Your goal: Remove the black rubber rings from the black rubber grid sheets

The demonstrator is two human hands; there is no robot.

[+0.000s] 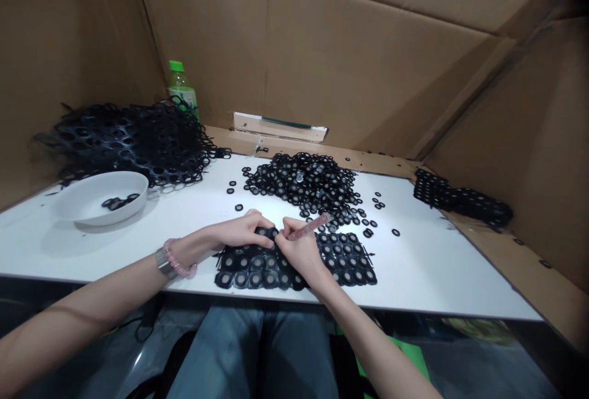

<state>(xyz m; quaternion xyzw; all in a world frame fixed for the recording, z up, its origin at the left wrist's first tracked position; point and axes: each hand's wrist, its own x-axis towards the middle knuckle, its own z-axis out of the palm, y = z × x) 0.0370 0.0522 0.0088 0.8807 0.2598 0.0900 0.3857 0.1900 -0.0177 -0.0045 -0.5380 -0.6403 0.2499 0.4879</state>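
Observation:
A black moulded sheet with rows of round, ring-shaped parts lies at the table's front edge. My left hand grips its far edge, thumb on top and fingers curled at the back. Beside it, my right hand is closed around a slim pen-like tool with a reddish see-through handle. The tool's tip is hidden by my fingers, near my left thumb. Just beyond both hands rises a heap of loose black rings, some scattered around it.
At left, a white bowl holds several rings, before a pile of black punched-out webbing. A green-capped bottle stands behind. More black sheets lie at right. Cardboard walls enclose the white table.

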